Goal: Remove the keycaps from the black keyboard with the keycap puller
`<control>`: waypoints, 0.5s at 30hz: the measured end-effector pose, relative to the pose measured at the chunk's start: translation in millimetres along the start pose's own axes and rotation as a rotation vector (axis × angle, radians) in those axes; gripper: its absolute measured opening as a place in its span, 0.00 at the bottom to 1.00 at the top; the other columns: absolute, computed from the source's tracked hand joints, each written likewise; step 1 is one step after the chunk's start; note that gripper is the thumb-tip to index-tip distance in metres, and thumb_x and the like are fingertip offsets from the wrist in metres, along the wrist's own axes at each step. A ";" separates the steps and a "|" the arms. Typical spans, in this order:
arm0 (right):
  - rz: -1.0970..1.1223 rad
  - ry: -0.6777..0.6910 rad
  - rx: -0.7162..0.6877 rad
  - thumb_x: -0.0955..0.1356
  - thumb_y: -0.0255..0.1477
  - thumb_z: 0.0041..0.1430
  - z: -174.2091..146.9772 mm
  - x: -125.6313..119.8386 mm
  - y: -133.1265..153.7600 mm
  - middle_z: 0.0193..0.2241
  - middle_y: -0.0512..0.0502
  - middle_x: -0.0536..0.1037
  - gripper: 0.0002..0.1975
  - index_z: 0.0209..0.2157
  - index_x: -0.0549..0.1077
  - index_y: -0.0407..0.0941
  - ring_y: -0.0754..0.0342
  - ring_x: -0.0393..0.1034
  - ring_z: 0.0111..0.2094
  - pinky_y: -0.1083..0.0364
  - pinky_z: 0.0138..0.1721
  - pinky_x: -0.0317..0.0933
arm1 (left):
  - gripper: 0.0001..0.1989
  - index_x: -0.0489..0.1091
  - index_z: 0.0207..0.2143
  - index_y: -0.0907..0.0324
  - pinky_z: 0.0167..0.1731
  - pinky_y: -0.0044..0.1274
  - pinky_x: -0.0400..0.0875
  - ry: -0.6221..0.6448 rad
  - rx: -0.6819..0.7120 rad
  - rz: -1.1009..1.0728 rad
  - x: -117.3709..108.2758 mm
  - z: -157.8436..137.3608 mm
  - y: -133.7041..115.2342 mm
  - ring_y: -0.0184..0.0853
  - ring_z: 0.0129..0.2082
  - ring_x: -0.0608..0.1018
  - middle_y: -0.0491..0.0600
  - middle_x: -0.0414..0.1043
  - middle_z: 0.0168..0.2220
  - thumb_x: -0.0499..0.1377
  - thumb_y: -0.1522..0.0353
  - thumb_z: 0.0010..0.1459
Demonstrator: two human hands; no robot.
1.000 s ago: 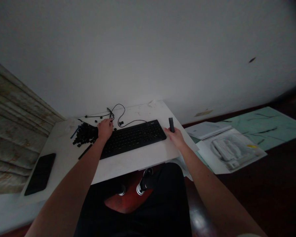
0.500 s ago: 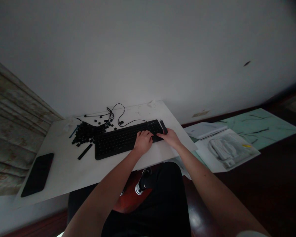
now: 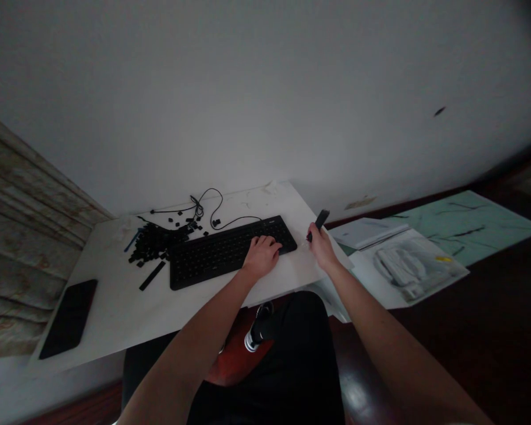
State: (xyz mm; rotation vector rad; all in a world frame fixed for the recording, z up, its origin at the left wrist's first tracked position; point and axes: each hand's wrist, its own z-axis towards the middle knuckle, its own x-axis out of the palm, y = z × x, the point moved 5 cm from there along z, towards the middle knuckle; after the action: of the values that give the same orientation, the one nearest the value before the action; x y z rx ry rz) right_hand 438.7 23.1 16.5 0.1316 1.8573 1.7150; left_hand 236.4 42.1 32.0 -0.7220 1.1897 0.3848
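A black corded keyboard (image 3: 212, 257) lies at a slant on the white table. My left hand (image 3: 261, 257) rests palm down on its right part, fingers lying over the keys and holding nothing. Off the keyboard's right end, my right hand (image 3: 321, 245) is closed around a slim black brush (image 3: 321, 219), its tip pointing up and away from me. Beyond the keyboard's left end lies a heap of loose black keycaps (image 3: 154, 241). A long black spacebar key (image 3: 153, 275) sits apart in front of the heap.
The keyboard's cable (image 3: 221, 203) loops behind it. A dark flat tablet-like device (image 3: 68, 319) lies at the table's left end. A thin blue stick (image 3: 131, 241) pokes from the heap. Papers and a plastic-wrapped packet (image 3: 407, 268) lie lower, right of the table (image 3: 115, 301).
My right hand has moved the brush right, off the keyboard's end, and tilted it. My left hand has shifted slightly right on the keyboard.
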 end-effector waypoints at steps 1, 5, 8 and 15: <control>0.028 -0.025 0.013 0.58 0.59 0.58 -1.5 -1.9 0.6 0.18 0.53 0.66 0.27 0.30 0.63 0.47 0.57 0.62 0.18 0.59 0.18 0.55 | 0.12 0.74 0.48 0.54 0.54 0.37 0.62 0.005 0.009 0.014 0.9 1.6 -1.7 0.42 0.51 0.70 0.52 0.71 0.49 0.54 0.69 0.66; 0.189 -0.050 0.085 0.62 0.59 0.55 -7.2 0.4 4.0 0.19 0.56 0.64 0.27 0.31 0.62 0.48 0.59 0.59 0.15 0.59 0.15 0.54 | 0.11 0.74 0.45 0.55 0.53 0.38 0.62 0.001 0.005 0.053 3.4 5.9 -5.3 0.43 0.50 0.70 0.53 0.71 0.48 0.53 0.69 0.66; 0.256 -0.026 0.096 0.66 0.58 0.54 -6.8 4.1 7.6 0.20 0.55 0.66 0.27 0.31 0.63 0.47 0.59 0.62 0.15 0.59 0.15 0.56 | 0.12 0.74 0.46 0.55 0.53 0.39 0.62 -0.002 0.013 0.076 4.2 6.0 -6.5 0.43 0.50 0.70 0.53 0.72 0.49 0.52 0.68 0.66; 0.159 0.073 0.076 0.68 0.50 0.58 -3.7 8.7 13.3 0.23 0.47 0.76 0.21 0.35 0.69 0.45 0.52 0.74 0.22 0.56 0.23 0.70 | 0.12 0.73 0.48 0.55 0.54 0.40 0.61 -0.003 0.016 0.103 4.7 3.8 -6.1 0.44 0.51 0.69 0.54 0.71 0.50 0.52 0.67 0.66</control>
State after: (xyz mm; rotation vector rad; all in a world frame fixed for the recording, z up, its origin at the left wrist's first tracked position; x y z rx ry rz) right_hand 425.6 25.9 25.8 0.2566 2.0134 1.7769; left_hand 244.5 39.8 30.2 -0.6481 1.2287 0.4615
